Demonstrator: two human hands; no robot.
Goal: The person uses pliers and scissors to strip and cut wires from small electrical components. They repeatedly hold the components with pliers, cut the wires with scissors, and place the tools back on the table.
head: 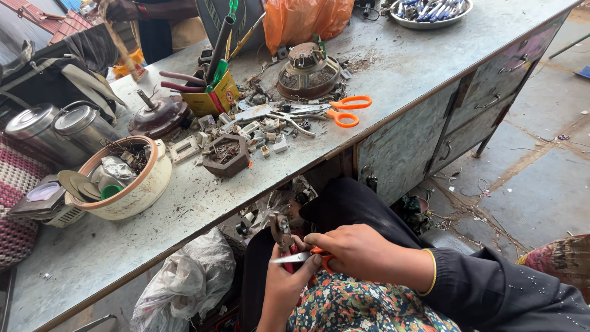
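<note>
Down at six o'clock, over the lap, both hands work close together below the table's (393, 67) edge. The left hand (284, 284) is closed round the red grips of the pliers (282, 233), whose metal nose points up toward twelve o'clock, held upright so the tip stays in plain sight. The right hand (359, 251) comes in from three o'clock, fingers curled tight on a small orange-handled tool (302, 256) whose pale blade lies crosswise toward nine o'clock, just touching the pliers' grips; what the blade meets is too small to tell. Working in the lap keeps the pieces steady and near the eyes. On the table, at about one o'clock from the hands, orange scissors (344, 110) lie flat beside loose metal parts, near enough for an easy reach. At eleven o'clock sits a brown square part (227, 157) with a wire coil, and farther to ten o'clock a cream bowl (144, 190) holding scraps. A yellow box (215, 98) at twelve o'clock holds tools upright, handles up for grabbing. A white bag (184, 283) slumps on the floor at nine o'clock. Another person's hand (123, 9) shows at the far edge.
</note>
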